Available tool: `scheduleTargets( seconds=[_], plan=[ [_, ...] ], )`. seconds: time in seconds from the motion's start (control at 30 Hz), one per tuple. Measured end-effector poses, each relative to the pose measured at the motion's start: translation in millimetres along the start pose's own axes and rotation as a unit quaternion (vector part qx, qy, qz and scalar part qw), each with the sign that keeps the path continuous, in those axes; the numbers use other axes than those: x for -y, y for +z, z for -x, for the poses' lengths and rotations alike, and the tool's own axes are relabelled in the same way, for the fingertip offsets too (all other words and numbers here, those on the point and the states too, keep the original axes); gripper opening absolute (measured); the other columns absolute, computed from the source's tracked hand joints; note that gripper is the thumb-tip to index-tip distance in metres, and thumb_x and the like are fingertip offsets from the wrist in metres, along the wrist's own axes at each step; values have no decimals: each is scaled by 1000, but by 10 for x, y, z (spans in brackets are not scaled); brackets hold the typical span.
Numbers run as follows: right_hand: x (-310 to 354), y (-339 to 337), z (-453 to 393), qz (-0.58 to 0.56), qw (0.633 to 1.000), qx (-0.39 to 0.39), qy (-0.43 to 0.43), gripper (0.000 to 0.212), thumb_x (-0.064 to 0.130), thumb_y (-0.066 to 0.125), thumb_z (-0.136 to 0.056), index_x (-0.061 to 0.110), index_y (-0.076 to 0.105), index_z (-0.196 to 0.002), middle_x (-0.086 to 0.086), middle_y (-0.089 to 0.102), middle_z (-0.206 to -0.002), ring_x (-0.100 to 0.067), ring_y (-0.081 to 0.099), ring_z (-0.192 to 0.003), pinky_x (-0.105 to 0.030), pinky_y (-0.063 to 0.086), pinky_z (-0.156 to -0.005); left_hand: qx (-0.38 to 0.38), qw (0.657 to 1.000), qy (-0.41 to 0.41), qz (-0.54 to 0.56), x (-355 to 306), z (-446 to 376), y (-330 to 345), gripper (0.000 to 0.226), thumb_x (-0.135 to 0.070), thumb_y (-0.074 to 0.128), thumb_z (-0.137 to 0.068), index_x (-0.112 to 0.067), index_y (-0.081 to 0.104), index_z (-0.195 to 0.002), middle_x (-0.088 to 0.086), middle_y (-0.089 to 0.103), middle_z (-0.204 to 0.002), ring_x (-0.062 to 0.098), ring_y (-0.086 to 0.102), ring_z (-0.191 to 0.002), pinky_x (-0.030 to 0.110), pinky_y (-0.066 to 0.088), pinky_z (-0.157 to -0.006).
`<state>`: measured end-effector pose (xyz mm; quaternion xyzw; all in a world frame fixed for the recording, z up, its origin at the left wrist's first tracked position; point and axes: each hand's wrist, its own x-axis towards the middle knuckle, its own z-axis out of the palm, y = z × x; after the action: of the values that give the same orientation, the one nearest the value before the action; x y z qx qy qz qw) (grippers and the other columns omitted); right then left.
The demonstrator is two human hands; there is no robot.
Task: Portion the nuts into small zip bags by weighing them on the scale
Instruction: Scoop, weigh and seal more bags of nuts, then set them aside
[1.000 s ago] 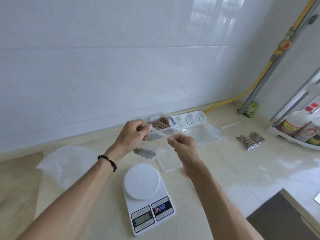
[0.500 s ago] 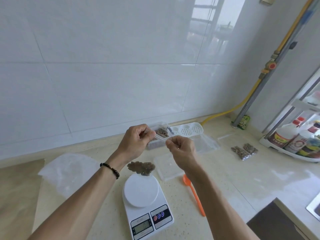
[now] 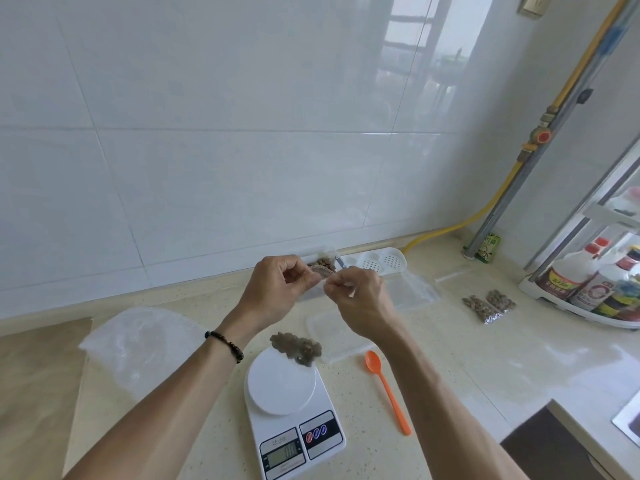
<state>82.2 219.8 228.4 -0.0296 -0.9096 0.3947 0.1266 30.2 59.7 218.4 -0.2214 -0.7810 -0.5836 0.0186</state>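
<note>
A yellow hose (image 3: 464, 226) runs along the wall base at two o'clock, meeting a grey pipe (image 3: 512, 188) with a red valve (image 3: 543, 136). Further right — about three o'clock — sauce bottles (image 3: 571, 278) stand in a white rack (image 3: 540, 294).

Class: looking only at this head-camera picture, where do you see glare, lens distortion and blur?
Head view: a window reflects as glare on the wall tiles; wide-angle distortion bends the tile seams and slants the pipe; the scale display is too blurred to read.
</note>
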Motion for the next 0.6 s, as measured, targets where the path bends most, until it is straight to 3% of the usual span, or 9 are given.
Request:
scheduleTargets(
  seconds=[0.17, 0.3, 0.47, 0.6],
  plan=[
    [-6, -114, -6, -10, 1000, 18, -23, 11, 24, 73, -85, 33, 71, -79, 22, 60, -66, 6, 56, -70, -15, 43, -69, 14, 999, -20, 20, -57, -14, 32, 20, -22, 77, -81, -19, 67, -64, -5, 64, -59, 8, 55, -57, 22, 45, -58],
    [-15, -153, -43, 29, 999, 13, -39, 6, 20, 72, -86, 23, 77, -86, 16, 59, -66, -4, 54, -71, -26, 45, -69, 38, 999, -24, 21, -93, -36, 113, 23, -24, 76, -82, -21, 66, -62, -1, 63, -60, 7, 52, -58, 19, 43, -58],
    [-247, -376, -68, -13, 1000, -1, 9, 8, 25, 74, -85, 21, 73, -79, 13, 67, -72, 3, 59, -68, -12, 43, -63, 19, 997, -34, 67, -101, -123, 194, 18, -18, 73, -85, -13, 68, -69, 6, 65, -64, 11, 57, -60, 24, 47, -64],
    [-535, -618, -43, -35, 999, -11, 25, 12, 15, 68, -90, 7, 74, -83, -9, 70, -82, 1, 52, -66, -13, 44, -64, 18, 996, -38, 82, -98, -287, 348, 17, -17, 72, -86, -10, 67, -72, 9, 66, -65, 13, 60, -60, 26, 50, -66]
  ],
)
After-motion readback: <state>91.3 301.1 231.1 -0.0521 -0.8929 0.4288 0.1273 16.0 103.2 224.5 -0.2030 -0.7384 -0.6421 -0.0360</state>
